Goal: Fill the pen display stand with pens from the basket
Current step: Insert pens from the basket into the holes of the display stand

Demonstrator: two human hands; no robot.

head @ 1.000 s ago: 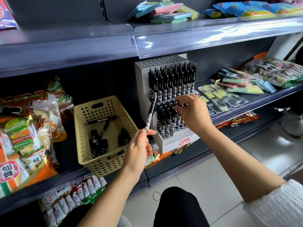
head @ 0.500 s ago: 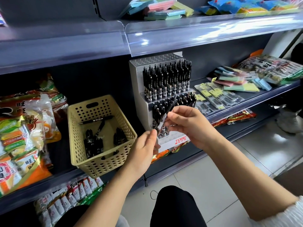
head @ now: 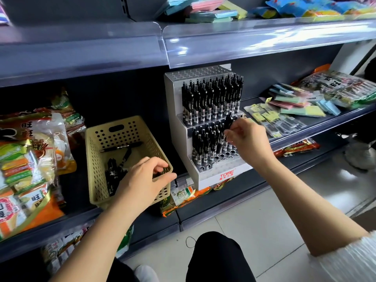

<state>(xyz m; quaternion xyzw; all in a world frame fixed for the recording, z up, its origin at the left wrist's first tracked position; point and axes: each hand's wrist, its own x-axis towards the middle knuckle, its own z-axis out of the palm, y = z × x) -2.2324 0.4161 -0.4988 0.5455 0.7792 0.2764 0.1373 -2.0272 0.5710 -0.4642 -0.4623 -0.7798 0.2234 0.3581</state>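
With left hand (head: 142, 178) loosely curled, empty, over basket (head: 95, 169), right hand (head: 249, 139) grip pinches pen (head: 228, 122) at stand (head: 177, 129).

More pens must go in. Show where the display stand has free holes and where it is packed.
Free: top tier of the display stand behind the upper pens; front holes between the lower pens and the red logo, under the right hand. Packed: upper pens' tier.

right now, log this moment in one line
right hand: pinches black pen at white tiered stand | left hand: empty over beige perforated basket
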